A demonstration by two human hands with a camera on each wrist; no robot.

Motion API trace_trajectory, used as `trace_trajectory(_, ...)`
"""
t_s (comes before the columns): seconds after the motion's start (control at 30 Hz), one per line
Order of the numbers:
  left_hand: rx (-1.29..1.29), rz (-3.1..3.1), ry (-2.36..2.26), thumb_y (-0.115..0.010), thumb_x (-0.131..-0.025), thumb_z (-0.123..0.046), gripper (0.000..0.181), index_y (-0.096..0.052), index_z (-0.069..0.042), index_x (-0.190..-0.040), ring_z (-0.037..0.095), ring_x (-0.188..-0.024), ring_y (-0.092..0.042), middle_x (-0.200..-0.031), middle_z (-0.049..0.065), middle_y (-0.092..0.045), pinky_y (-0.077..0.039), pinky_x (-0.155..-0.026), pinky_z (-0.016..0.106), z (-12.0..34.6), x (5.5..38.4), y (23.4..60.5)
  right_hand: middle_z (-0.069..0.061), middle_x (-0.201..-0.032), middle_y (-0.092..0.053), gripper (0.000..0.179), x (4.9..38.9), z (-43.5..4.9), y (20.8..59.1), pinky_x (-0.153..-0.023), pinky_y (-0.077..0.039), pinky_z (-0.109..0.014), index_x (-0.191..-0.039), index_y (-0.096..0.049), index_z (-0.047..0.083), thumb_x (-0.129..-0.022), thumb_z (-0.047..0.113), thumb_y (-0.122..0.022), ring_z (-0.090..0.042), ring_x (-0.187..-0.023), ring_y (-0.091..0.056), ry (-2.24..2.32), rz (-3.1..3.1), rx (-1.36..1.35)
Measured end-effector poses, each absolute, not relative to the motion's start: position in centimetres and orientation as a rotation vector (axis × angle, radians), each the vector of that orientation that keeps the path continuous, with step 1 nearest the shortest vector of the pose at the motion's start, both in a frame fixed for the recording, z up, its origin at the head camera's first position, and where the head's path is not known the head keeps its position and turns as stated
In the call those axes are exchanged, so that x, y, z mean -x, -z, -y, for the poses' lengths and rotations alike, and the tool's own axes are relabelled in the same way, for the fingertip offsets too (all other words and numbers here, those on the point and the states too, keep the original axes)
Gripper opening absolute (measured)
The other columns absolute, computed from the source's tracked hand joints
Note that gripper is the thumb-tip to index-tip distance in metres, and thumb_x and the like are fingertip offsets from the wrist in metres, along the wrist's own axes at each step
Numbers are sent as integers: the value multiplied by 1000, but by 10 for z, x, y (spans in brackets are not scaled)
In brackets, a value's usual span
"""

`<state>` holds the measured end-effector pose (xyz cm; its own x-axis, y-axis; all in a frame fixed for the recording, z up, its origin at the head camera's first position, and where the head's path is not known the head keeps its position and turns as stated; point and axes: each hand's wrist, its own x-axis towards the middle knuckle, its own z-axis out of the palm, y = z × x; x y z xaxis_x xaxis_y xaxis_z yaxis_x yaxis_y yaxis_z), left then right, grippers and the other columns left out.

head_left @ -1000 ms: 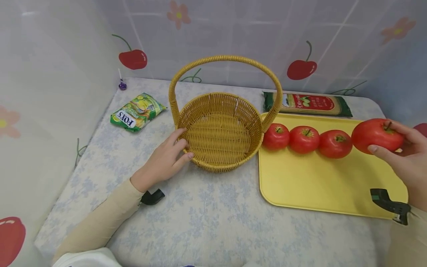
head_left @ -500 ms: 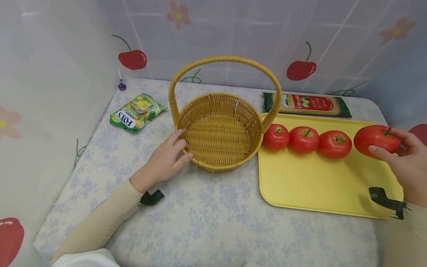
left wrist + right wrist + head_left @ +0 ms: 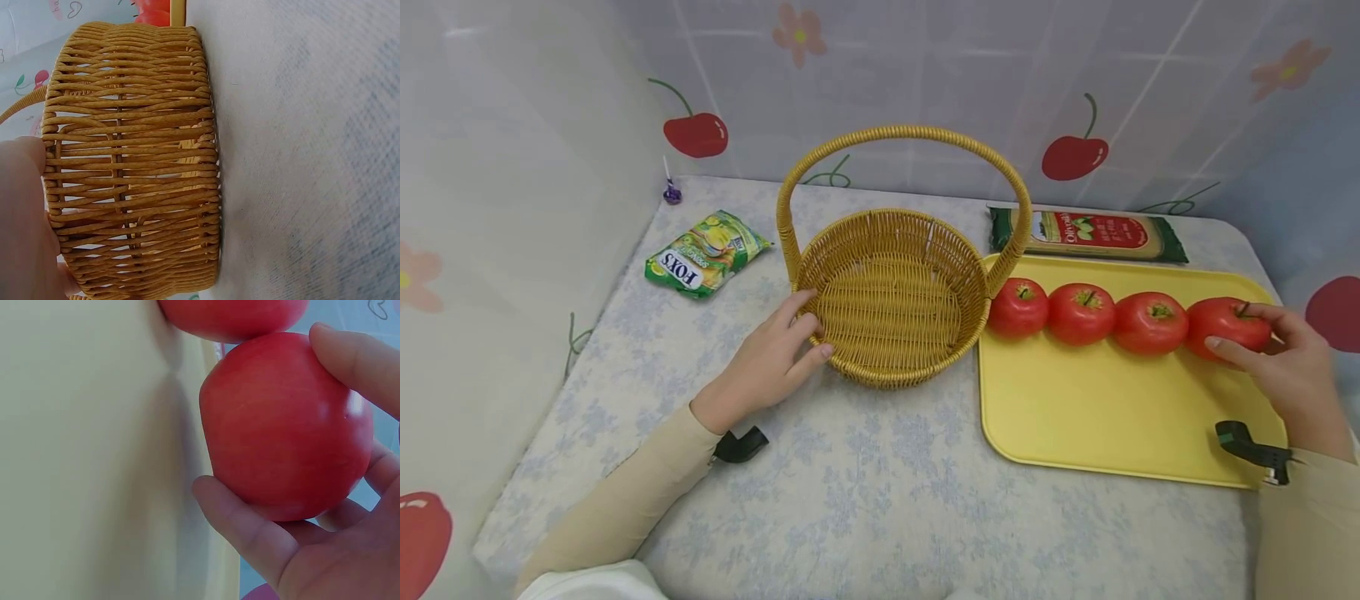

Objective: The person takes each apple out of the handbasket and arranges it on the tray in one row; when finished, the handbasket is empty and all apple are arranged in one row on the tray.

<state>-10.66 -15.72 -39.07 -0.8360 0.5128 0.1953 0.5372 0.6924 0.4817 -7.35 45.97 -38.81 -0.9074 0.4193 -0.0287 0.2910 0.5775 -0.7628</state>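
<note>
In the head view, my left hand (image 3: 767,358) holds the near-left rim of a round wicker basket (image 3: 895,379) with a tall arched handle. The basket's woven side fills much of the left wrist view. My right hand (image 3: 1288,367) grips a red apple (image 3: 1225,325) with its stem up, thumb in front and fingers behind. That apple is at the right end of a row of red apples (image 3: 1150,323) along the back of a yellow tray (image 3: 1112,417). In the right wrist view, the held apple (image 3: 284,428) meets its neighbour, its underside close over the tray; I cannot tell whether it touches.
A green FOX'S candy bag (image 3: 706,252) lies left of the basket, with a purple lollipop (image 3: 672,195) behind it. Behind the tray lies a long Olivoila noodle packet (image 3: 1090,236). A cherry-print curtain (image 3: 880,67) stands along the back of the cloth-covered table (image 3: 887,500).
My right hand has brought the held apple down and left, to the end of the row on the tray. My left hand stays on the basket rim.
</note>
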Motion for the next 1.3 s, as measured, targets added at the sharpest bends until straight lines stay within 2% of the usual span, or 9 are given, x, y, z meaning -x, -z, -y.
trace_trajectory(0.13,878,2855,835,-50,-107,-42,30,-57,-13,-103,45,-143,-44,-160,24,-35,-50,-94,56,157,106,390,33,-125,-40,47,74,-460,392,-68,-37,3,-133,-47,44,-96,27,-71,6,-101,-35,-1154,2711,610)
trace_trajectory(0.43,890,2843,833,-49,-107,-44,33,-58,-12,-104,44,-142,-45,-160,23,-34,-51,-92,54,157,107,392,23,-137,-43,48,75,-461,394,-68,-37,3,-133,-45,45,-97,26,-70,0,-108,-35,-1126,2732,635)
trace_trajectory(0.57,890,2843,835,-50,-107,-44,33,-58,-12,-104,44,-142,-45,-161,23,-34,-51,-93,55,157,107,392,24,-136,-43,48,75,-461,394,-68,-38,3,-133,-46,44,-97,26,-70,3,-104,-35,-1142,2724,626)
trace_trajectory(0.77,891,2836,832,-47,-107,-46,36,-58,-12,-103,44,-143,-44,-160,24,-35,-50,-95,55,157,107,392,22,-138,-43,47,76,-460,396,-68,-36,4,-134,-45,44,-97,26,-69,-3,-115,-36,-1118,2730,633)
trace_trajectory(0.97,894,2822,831,-46,-107,-48,39,-58,-11,-102,45,-142,-45,-159,24,-36,-50,-95,55,157,107,391,24,-138,-43,48,77,-461,397,-69,-36,3,-133,-46,45,-96,27,-70,1,-113,-35,-1111,2718,625)
trace_trajectory(1.07,892,2820,835,-47,-107,-47,38,-58,-11,-102,45,-143,-44,-159,24,-36,-49,-97,56,157,106,391,23,-139,-43,48,78,-460,398,-70,-35,2,-133,-46,45,-96,28,-71,-1,-115,-35,-1091,2722,630)
trace_trajectory(1.3,892,2822,826,-48,-107,-46,36,-58,-11,-103,45,-143,-44,-158,24,-36,-49,-98,56,157,106,391,24,-135,-42,47,79,-462,402,-71,-37,3,-132,-45,45,-95,32,-72,1,-108,-36,-1113,2731,632)
